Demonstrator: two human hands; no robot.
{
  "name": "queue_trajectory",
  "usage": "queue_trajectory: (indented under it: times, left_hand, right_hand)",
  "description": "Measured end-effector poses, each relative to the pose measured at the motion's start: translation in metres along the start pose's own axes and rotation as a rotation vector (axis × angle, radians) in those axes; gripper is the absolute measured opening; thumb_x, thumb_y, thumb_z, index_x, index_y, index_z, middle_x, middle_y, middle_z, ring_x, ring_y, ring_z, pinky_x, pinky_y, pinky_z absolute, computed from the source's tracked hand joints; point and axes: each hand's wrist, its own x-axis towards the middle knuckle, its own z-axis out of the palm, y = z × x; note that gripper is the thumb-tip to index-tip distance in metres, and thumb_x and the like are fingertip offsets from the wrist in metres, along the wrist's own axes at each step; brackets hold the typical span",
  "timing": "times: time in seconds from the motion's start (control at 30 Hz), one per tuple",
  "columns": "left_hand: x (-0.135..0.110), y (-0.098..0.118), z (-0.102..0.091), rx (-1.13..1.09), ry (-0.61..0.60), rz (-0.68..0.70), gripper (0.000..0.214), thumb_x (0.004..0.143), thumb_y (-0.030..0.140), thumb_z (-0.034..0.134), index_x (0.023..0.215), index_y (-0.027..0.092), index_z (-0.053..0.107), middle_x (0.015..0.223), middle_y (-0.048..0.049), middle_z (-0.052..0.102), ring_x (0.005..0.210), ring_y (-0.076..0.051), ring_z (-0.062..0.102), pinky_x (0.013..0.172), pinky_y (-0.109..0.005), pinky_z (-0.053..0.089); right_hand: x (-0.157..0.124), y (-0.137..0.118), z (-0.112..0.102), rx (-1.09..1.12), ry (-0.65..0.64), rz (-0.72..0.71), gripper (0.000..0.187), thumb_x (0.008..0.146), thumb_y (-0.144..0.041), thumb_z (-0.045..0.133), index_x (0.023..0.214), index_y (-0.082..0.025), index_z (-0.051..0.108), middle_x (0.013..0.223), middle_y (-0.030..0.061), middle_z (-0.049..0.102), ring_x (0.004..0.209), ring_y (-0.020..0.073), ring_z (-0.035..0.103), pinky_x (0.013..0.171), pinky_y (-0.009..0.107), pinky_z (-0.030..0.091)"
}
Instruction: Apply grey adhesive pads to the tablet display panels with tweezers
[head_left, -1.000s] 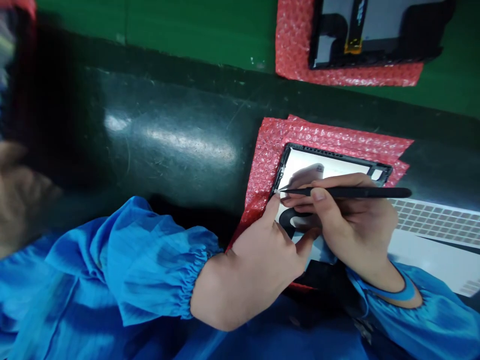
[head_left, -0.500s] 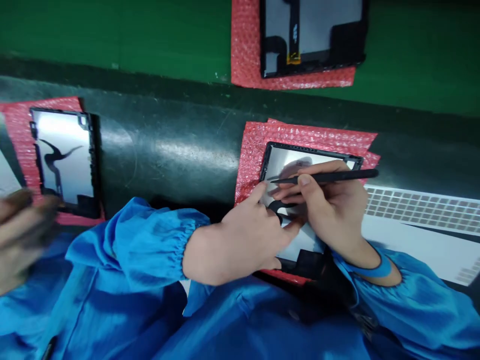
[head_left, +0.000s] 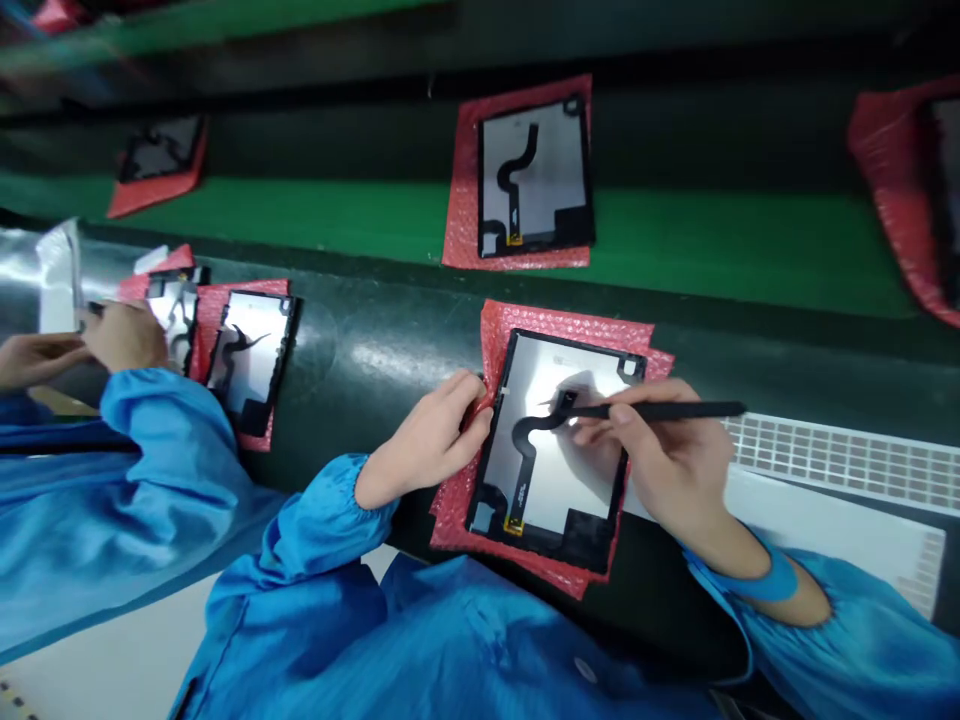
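A tablet display panel (head_left: 555,480) with a silvery back and black border lies on red bubble wrap (head_left: 491,330) in front of me. A black flex cable (head_left: 525,450) curves up its middle, with a yellow-taped end low on the panel. My right hand (head_left: 675,460) is closed around black tweezers (head_left: 675,411), held nearly level, the tips by the cable's upper end. My left hand (head_left: 431,435) rests at the panel's left edge, thumb and fingers bent onto the bubble wrap; its fingertips are partly hidden.
Beyond the bench edge, another panel (head_left: 547,170) lies on bubble wrap on the green belt (head_left: 675,220). To the right sit a white gridded sheet (head_left: 847,460) and a white sheet (head_left: 810,520). At left, a co-worker's hands (head_left: 127,335) work near more panels (head_left: 251,350).
My left hand has moved off the panel to its left edge, uncovering the cable. The tweezers' tips are now at the cable's upper end. The view has shifted, showing more belt and the co-worker.
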Motion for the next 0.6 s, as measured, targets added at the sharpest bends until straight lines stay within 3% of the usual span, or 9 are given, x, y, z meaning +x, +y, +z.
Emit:
queue_trajectory:
  times: [0.07,0.2,0.3,0.43,0.6]
  left_hand:
    - [0.005,0.006,0.010,-0.124,-0.006,0.026,0.019,0.112,0.042,0.043,0.101,0.026,0.041,0.094,-0.0014,0.057,0.082,-0.018,0.055,0.077,-0.034,0.050]
    - [0.028,0.011,0.033,-0.345,-0.055,0.059,0.029,0.104,0.039,0.054,0.118,0.028,0.031,0.093,0.0036,0.062,0.067,-0.013,0.055,0.063,-0.028,0.049]
    - [0.059,0.019,0.034,-0.412,-0.061,0.067,0.037,0.095,0.030,0.061,0.119,0.028,0.033,0.082,0.0082,0.055,0.061,-0.012,0.051,0.059,-0.026,0.043]
    - [0.126,0.040,0.009,-0.434,-0.056,0.091,0.047,0.084,0.023,0.071,0.120,0.026,0.041,0.080,0.0075,0.055,0.063,-0.012,0.052,0.062,-0.026,0.041]
    - [0.243,0.062,-0.002,-0.421,0.066,0.035,0.059,0.085,0.016,0.067,0.139,0.018,0.044,0.095,-0.0021,0.066,0.076,-0.019,0.065,0.076,-0.033,0.053]
  right_hand:
    - [-0.007,-0.010,-0.022,-0.037,0.079,-0.043,0.014,0.096,-0.033,0.087,0.096,-0.024,0.077,0.074,0.0024,0.084,0.057,0.0228,0.082,0.053,0.032,0.071]
    - [-0.024,-0.019,-0.064,-0.051,0.382,-0.129,0.016,0.081,-0.030,0.096,0.085,-0.024,0.082,0.077,0.0051,0.082,0.048,0.0281,0.076,0.044,0.042,0.066]
    - [-0.032,-0.015,-0.086,-0.098,0.551,-0.154,0.016,0.071,-0.029,0.096,0.074,-0.026,0.081,0.065,0.0037,0.076,0.042,0.0322,0.070,0.043,0.052,0.061]
    - [-0.037,-0.009,-0.099,-0.149,0.624,-0.109,0.014,0.068,-0.028,0.093,0.070,-0.034,0.080,0.058,0.0012,0.071,0.043,0.0377,0.068,0.050,0.064,0.060]
    - [-0.038,-0.007,-0.105,-0.152,0.611,-0.034,0.017,0.068,-0.037,0.095,0.073,-0.034,0.080,0.067,0.0035,0.078,0.045,0.0377,0.071,0.052,0.064,0.062]
